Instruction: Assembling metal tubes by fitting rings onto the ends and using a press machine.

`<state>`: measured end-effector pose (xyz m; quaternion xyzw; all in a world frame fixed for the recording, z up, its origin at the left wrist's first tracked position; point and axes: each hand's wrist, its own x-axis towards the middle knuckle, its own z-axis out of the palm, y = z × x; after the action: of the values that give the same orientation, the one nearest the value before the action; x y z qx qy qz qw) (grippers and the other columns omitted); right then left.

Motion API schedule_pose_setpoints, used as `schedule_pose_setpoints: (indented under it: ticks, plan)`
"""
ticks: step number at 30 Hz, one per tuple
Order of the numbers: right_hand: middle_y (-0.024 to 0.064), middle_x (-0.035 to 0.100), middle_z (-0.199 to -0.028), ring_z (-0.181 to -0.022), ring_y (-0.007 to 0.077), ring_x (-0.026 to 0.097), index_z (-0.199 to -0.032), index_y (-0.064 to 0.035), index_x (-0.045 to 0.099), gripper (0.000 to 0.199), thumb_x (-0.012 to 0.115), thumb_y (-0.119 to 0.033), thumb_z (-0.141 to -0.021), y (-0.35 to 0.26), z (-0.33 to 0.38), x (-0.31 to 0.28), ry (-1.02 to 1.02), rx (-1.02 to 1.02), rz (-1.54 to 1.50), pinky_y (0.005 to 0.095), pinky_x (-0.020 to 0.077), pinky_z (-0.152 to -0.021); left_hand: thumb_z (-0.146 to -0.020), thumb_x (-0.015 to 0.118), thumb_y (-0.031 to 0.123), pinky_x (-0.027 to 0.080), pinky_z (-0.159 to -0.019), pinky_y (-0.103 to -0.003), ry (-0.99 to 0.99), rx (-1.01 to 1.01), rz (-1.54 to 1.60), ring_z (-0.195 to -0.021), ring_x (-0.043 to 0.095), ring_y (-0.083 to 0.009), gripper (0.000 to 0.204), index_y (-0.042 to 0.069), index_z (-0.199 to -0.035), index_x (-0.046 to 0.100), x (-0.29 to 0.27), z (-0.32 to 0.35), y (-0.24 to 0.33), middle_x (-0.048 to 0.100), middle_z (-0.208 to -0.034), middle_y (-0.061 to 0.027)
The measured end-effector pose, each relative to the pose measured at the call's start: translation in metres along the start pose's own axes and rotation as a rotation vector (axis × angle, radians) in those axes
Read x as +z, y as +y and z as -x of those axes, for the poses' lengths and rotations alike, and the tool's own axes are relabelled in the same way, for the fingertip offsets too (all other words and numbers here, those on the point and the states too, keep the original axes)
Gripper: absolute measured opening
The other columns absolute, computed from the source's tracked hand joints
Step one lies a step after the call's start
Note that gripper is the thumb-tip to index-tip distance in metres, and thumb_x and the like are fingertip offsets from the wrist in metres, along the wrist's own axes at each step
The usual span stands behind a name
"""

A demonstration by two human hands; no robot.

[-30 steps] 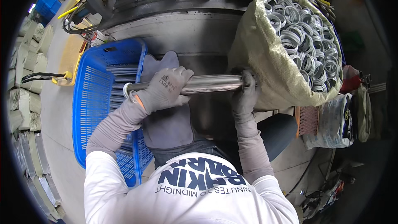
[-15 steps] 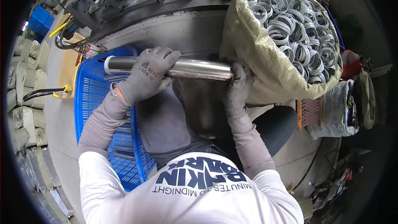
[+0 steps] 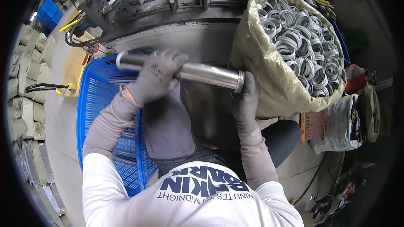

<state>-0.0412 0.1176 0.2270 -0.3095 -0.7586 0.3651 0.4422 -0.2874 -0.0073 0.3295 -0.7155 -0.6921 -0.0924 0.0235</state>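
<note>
A shiny metal tube (image 3: 202, 72) lies across in front of me, slightly tilted down to the right. My left hand (image 3: 156, 77), in a grey glove, is wrapped around the tube near its left half. My right hand (image 3: 246, 96), also gloved, grips the tube's right end, where a metal ring sits on it. The tube's left end sticks out over a blue plastic crate (image 3: 101, 113). A large woven sack (image 3: 269, 80) full of metal rings (image 3: 303, 46) stands just right of my right hand.
A dark round machine table (image 3: 181, 25) with clamps and hoses stands ahead. Stacked sacks (image 3: 25, 101) line the left floor. A yellow pallet-jack handle (image 3: 63, 88) lies left of the crate. Cloth bundles and bags (image 3: 349, 117) sit at the right.
Both hands have carried the tube leftward and a little up; its left end now reaches farther over the blue crate. The grip on it has not changed.
</note>
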Motion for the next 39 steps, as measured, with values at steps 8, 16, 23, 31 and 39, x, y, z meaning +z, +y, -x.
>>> schedule_pose_setpoints:
  ticks: [8, 16, 23, 31, 39]
  plan:
    - [0.0144, 0.066, -0.137, -0.124, 0.0212, 0.064, -0.148, 0.0033, 0.056, 0.048, 0.063, -0.023, -0.108, 0.003, 0.027, -0.028, -0.296, 0.574, -0.465, 0.0353, 0.0517, -0.104, -0.082, 0.077, 0.014, 0.049, -0.100, -0.049, 0.426, -0.168, -0.372, -0.116, 0.065, -0.0346, 0.054, 0.012, -0.134, 0.060, -0.028, -0.137, -0.094, 0.069, -0.123, -0.0142]
    - [0.0183, 0.076, -0.115, -0.105, 0.0232, 0.073, -0.130, 0.0000, 0.071, 0.036, 0.072, -0.019, -0.100, 0.069, 0.022, -0.023, -0.530, 0.534, -0.113, 0.0365, 0.0572, -0.092, -0.089, 0.077, 0.019, 0.050, -0.108, -0.049, 0.295, -0.378, -0.470, -0.129, 0.063, -0.0358, 0.058, 0.014, -0.143, 0.058, -0.002, -0.285, -0.180, 0.068, -0.132, -0.0154]
    - [0.0212, 0.076, -0.114, -0.104, 0.0341, 0.075, -0.126, -0.0008, 0.073, 0.035, 0.073, -0.022, -0.097, 0.098, 0.020, -0.025, -0.549, 0.384, -0.045, 0.0420, 0.0589, -0.091, -0.088, 0.077, 0.018, 0.048, -0.111, -0.051, 0.326, -0.174, -0.457, -0.133, 0.060, -0.0352, 0.061, 0.012, -0.145, 0.055, 0.054, -0.337, -0.224, 0.065, -0.138, -0.0196]
    - [0.0153, 0.077, -0.105, -0.096, 0.0289, 0.076, -0.120, 0.0002, 0.075, 0.031, 0.079, -0.013, -0.092, -0.056, -0.067, -0.128, -0.647, -0.129, -0.194, 0.0406, 0.0595, -0.086, -0.092, 0.072, 0.016, 0.043, -0.114, -0.053, 0.594, 0.088, -0.073, -0.135, 0.056, -0.0428, 0.057, 0.006, -0.146, 0.059, 0.044, -0.162, -0.146, 0.063, -0.141, -0.0206]
    - [0.0196, 0.071, -0.115, -0.100, 0.0351, 0.069, -0.123, -0.0014, 0.073, 0.031, 0.072, 0.001, -0.092, -0.067, -0.162, -0.144, -0.257, -0.400, 0.658, 0.0431, 0.0538, -0.090, -0.095, 0.072, 0.022, 0.047, -0.114, -0.049, 0.343, -0.875, 0.188, -0.130, 0.062, -0.0396, 0.046, 0.003, -0.136, 0.068, 0.171, 0.258, -0.172, 0.069, -0.136, -0.0189]
